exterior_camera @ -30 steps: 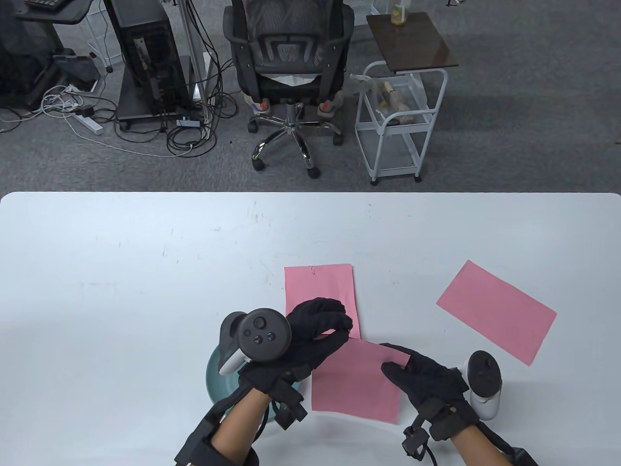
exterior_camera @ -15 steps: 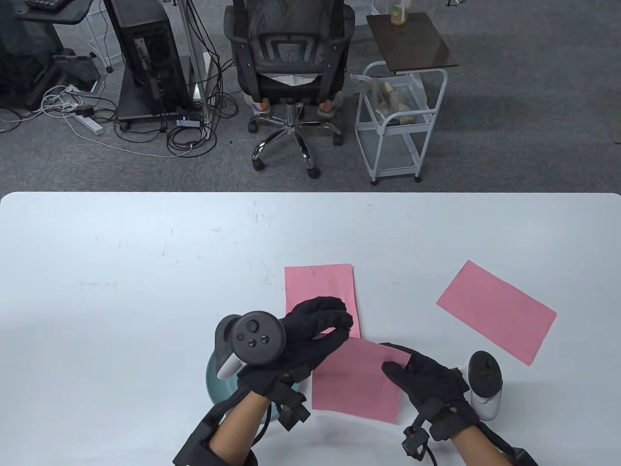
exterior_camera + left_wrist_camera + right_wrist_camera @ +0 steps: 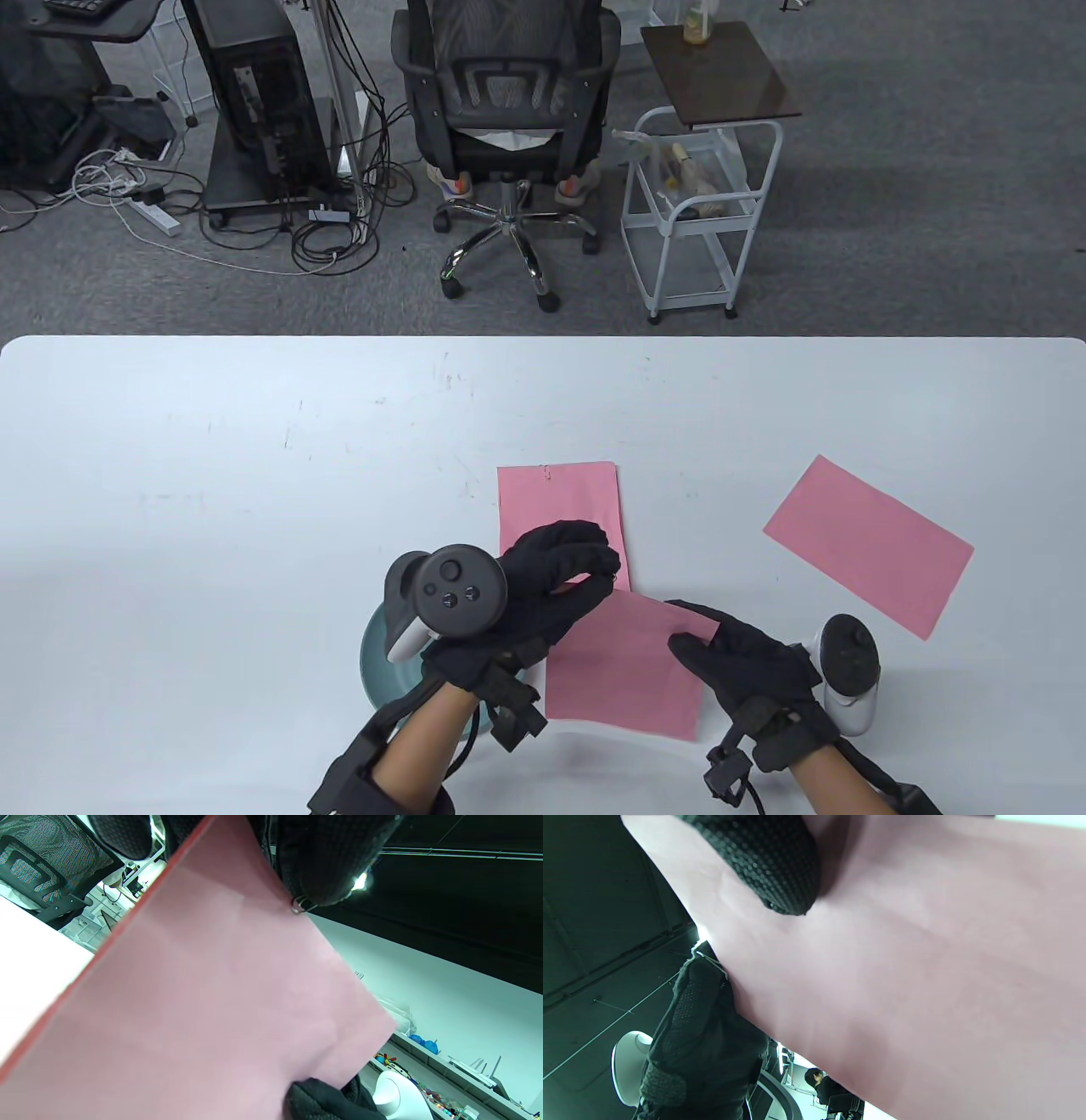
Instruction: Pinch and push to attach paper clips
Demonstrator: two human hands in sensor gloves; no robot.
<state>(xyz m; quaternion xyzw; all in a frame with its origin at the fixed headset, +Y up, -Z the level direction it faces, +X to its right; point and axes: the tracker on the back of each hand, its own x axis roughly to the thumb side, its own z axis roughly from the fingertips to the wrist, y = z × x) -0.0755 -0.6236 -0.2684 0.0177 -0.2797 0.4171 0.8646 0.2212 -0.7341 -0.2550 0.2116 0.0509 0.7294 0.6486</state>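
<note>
A white surface point(image 3: 254, 475) fills the lower half of the table view, with grey carpet above it. At lower centre, the left hand point(image 3: 543, 586) in a black glove pinches a small silver wire paper clip point(image 3: 609, 578) at its fingertips, the grip narrow, right at the upper left corner of a pink rectangular sheet of paper point(image 3: 628, 671). The left wrist view shows the clip point(image 3: 300, 905) touching that sheet's edge. The right hand point(image 3: 747, 671) holds the sheet's right side, thumb on top, with the rest of its grip hidden under the paper. A second pink sheet point(image 3: 560, 501) lies flat just above, partly covered by the left hand, with a clip at its top edge. A third pink sheet point(image 3: 865, 543) lies tilted at right, well apart. A teal round bowl point(image 3: 386, 666) sits largely hidden under the left wrist. Beyond the surface stand a black mesh office chair point(image 3: 505, 102) and a white wire trolley point(image 3: 696, 212).
</note>
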